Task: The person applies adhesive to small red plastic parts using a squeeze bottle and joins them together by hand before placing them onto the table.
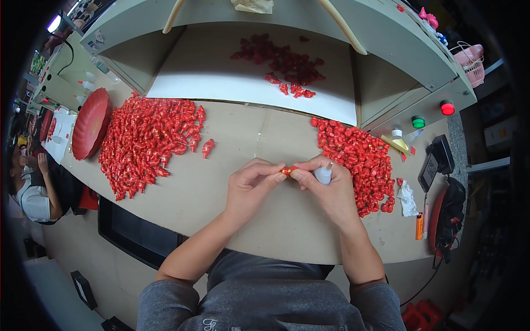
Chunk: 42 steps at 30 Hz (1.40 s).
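1. My left hand [254,183]: thumb and forefinger pinching the left end of a small red-and-gold piece [287,171].
2. My right hand [332,190]: thumb and forefinger pinching that piece's right end. White squeeze bottle [323,175] tucked in the same hand, nozzle pointing away from me.
3. Piece location: between my fingertips, over the middle of the tabletop [287,226], with red stock to either side.
4. Left: pile of longish red figurines [146,146], one loose figurine [208,148] just right of it. Right: pile of rounder red pieces [353,157]. Far, inside the bench recess: more red pieces [284,60], some shadowed.
5. Step in hand, my read: two-handed joining or seating, maybe with glue from the bottle. My fingers cover most of the piece; can't tell if it's one part or two.
6. Next move calls for, I'd judge: both pinches steady, ends lined up, gentle even pressure, nozzle kept clear of the piece until wanted.
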Available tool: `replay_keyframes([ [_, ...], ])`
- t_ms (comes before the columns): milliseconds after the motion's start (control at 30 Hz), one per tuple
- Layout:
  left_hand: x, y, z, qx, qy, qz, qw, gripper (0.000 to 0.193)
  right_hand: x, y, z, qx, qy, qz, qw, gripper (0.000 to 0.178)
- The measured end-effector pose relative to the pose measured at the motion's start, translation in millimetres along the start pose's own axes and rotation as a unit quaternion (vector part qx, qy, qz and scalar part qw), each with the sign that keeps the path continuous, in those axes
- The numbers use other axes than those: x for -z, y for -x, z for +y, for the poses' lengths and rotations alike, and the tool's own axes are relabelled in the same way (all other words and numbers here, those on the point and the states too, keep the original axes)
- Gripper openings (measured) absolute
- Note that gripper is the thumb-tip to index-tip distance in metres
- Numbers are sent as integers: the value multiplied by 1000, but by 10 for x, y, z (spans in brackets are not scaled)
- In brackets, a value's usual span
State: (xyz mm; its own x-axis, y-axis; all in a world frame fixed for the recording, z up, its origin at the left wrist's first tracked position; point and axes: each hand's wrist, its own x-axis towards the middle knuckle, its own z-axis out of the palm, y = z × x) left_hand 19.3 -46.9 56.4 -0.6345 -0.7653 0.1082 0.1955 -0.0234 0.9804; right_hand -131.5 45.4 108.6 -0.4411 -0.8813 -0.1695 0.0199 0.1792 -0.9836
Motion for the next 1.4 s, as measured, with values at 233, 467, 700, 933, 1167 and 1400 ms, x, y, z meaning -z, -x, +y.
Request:
replay_keyframes([
  [233,4,-4,12,10,7,4,1000,17,3,-18,41,7,-11,-3,1000,14],
  [467,166,-96,96,96,48,35,994,15,-1,-19,86,147,87,61,983,24],
  [700,715,-199,379,-22,-410,89,907,16,220,88,-213,25,73,75,994,35],
  [933,453,-1370,367,-264,-508,-8,820,17,213,23,-74,135,103,68,983,34],
  [1167,481,-2076,57,-230,-646,-82,724,18,164,-15,-77,149,64,70,984,26],
  [1400,175,-1677,210,-270,-492,-19,827,17,218,115,-91,127,20,101,987,19],
])
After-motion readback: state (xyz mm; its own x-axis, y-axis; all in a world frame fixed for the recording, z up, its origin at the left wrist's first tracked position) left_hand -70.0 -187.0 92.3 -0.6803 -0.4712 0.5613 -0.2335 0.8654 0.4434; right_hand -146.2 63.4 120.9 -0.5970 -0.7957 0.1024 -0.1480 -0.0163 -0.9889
